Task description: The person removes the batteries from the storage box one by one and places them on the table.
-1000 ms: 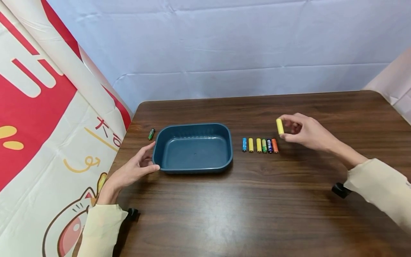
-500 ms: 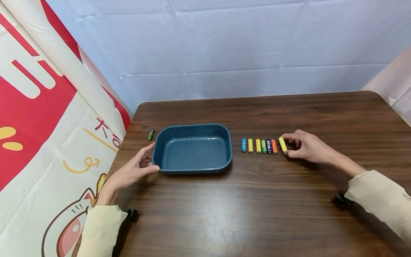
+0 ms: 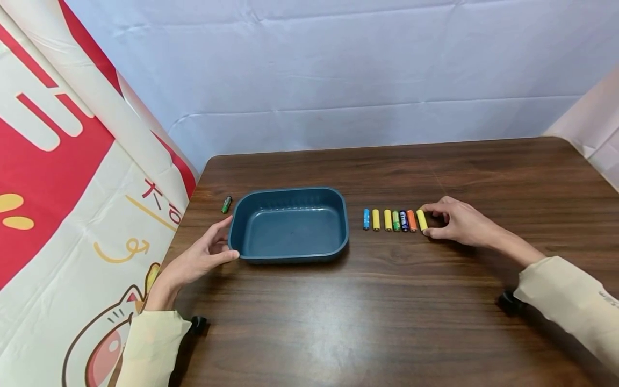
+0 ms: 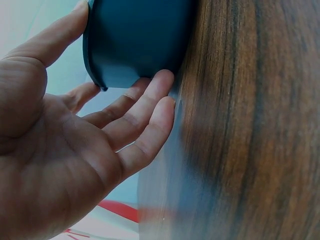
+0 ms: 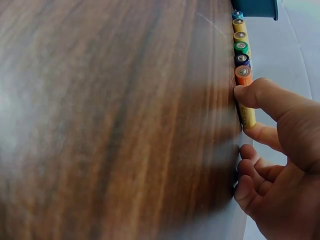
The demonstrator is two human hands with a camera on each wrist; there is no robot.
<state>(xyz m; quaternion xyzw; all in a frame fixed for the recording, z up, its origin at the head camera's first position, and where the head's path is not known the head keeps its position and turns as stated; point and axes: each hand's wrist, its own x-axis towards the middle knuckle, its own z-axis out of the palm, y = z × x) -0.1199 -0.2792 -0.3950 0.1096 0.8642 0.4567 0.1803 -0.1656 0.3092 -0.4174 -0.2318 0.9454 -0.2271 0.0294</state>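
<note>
Right hand (image 3: 456,222) has a small yellow cylindrical battery (image 3: 422,220) pinched between thumb and forefinger, lying flat on the dark brown wooden table (image 3: 387,312) at the right end of a row of coloured batteries (image 3: 389,220), just beside the orange one. Left hand (image 3: 200,258) is relaxed, thumb and fingertips touching the left end of the dark blue plastic tray (image 3: 290,224). One green battery (image 3: 226,204) lies alone just left of the tray.

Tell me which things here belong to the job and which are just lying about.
In the job:
right hand pinching the end yellow battery
row of batteries
blue tray, touched by left hand

Lying about:
green battery left of the tray
printed banner
white backdrop
</note>
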